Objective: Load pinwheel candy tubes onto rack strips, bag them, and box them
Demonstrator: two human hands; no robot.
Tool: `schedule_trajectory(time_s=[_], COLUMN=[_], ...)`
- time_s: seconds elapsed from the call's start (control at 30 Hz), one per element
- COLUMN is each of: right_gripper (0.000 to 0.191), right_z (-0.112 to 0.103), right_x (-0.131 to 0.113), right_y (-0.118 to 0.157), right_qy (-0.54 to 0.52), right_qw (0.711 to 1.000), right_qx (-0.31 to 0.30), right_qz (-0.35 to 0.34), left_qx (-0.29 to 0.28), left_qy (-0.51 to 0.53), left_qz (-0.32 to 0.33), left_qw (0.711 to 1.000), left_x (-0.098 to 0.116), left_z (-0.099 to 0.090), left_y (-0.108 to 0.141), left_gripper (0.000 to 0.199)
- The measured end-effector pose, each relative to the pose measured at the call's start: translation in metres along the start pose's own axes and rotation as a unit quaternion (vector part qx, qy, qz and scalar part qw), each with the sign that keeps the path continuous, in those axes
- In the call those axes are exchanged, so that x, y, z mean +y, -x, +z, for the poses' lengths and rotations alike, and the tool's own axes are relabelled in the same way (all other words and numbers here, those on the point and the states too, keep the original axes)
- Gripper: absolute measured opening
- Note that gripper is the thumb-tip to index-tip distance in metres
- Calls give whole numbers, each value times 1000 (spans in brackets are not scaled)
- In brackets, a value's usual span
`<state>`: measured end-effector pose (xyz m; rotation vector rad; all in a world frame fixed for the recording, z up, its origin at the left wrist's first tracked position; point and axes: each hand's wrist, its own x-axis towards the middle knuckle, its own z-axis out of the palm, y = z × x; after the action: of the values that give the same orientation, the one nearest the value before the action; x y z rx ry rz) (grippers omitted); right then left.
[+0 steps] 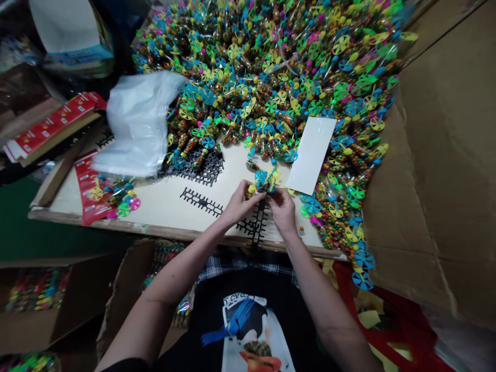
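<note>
Toy pile (271, 77): heaped behind the hands; a knock could probably send loose pieces sliding forward.
Bag stack (135, 124): slick-looking film, left of work; sleeve drag could shift it.
White card (312, 155): leans over pile edge, near right hand (284, 212); an elbow or wrist brush may dislodge it.
Black strip (259, 222): upper end between both hands, crossing another strip; prongs could snag.
Fan-topped toys (267, 178): at strip's top, pinched by left hand (238, 204) and right; uneven pressure might pop one loose.
</note>
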<state>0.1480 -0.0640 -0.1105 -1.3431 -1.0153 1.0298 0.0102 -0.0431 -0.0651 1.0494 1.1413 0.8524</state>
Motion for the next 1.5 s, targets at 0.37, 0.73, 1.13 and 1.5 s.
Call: schedule_trajectory(time_s=[0.37,0.73,1.13,1.5], right_gripper=[22,19,17,32], right_z=[2,0,-7,-29], right_x=[7,6,-8,-41], right_y=[-4,-3,3,-116], right_qy=[-36,-47,115,516], right_qw=[999,999,991,793], right_qx=[-14,-10,-34,-202], right_qz=[12,10,-58,-254], left_qx=[53,77,47,-6], left_qy=[-61,37,-40,-500], left_qz=[114,73,83,249], left_qw=[990,994,995,830], left_x=[-25,-33,-29,12], left_z=[-5,-3,-5,-46], left_y=[-10,-13,-8,-82], left_gripper=[14,25,14,22])
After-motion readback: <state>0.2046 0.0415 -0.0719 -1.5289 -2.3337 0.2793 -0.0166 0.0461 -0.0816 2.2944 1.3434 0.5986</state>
